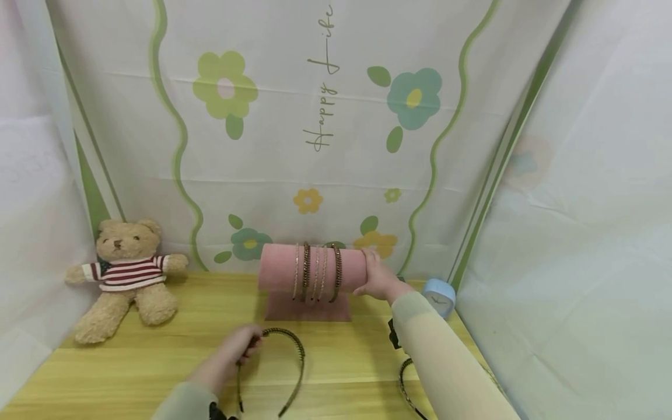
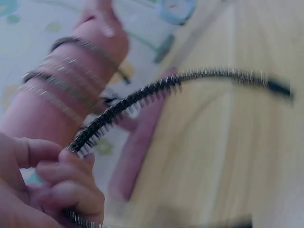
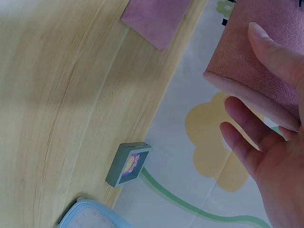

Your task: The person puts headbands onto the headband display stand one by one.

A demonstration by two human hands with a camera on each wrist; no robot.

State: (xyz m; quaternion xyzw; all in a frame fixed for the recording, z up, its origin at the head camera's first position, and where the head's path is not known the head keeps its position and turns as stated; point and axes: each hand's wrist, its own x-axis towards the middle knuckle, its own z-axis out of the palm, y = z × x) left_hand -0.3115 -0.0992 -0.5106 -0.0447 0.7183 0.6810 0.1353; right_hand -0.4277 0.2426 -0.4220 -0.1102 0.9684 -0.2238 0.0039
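Note:
My left hand grips a dark beaded headband near one side of its arch, holding it in front of a pink padded headband stand. In the left wrist view, fingers and thumb curl round the headband, whose far tip is blurred. Several headbands, some dark and some thin and pale, sit round the stand's roll. My right hand holds the roll's right end. In the right wrist view its thumb lies on the pink fabric, while two fingers extend past the end edge.
Another dark headband lies on the wooden table, partly hidden by the right forearm. A teddy bear sits at the left. At the back right are a light-blue clock and a small grey-green box. A flowered curtain hangs behind.

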